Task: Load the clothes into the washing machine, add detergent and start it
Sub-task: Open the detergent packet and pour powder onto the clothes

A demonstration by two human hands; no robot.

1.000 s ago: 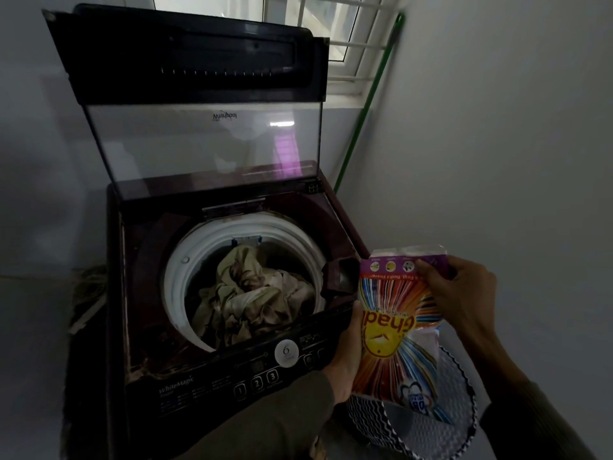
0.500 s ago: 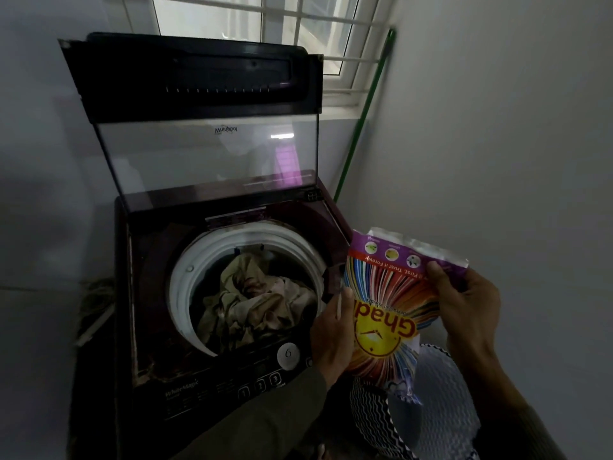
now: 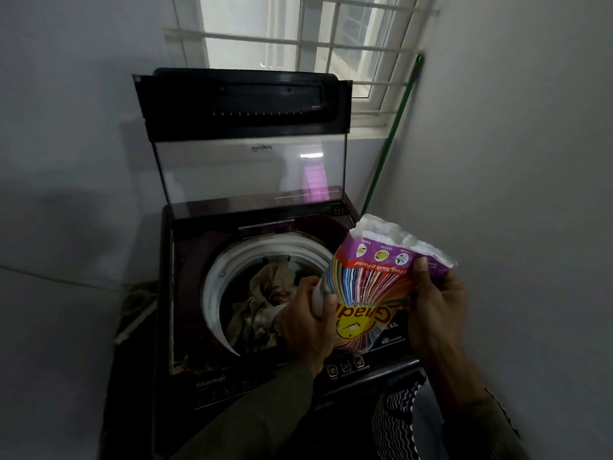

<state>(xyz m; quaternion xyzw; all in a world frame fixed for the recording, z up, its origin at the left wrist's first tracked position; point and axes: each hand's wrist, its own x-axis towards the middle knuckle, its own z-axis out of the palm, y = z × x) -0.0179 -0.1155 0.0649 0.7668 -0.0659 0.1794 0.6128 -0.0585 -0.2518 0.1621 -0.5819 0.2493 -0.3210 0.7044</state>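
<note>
A dark top-loading washing machine (image 3: 185, 293) stands with its glass lid (image 3: 248, 171) raised. Beige clothes (image 3: 265, 293) lie inside the white-rimmed drum (image 3: 215, 277). A colourful detergent packet (image 3: 368, 293), torn open at its white top, is held over the machine's right front corner. My left hand (image 3: 305, 327) grips the packet's left edge. My right hand (image 3: 434, 310) pinches its upper right side near the opening. The packet hides part of the control panel (image 3: 345, 365).
A green broom handle (image 3: 391, 134) leans in the corner behind the machine, below a barred window (image 3: 298, 44). A black-and-white patterned laundry basket (image 3: 398, 423) sits low at the right. White walls close in on both sides.
Both hands have lifted the packet higher and moved it left, over the machine's front right corner. My head has risen, showing more of the window.
</note>
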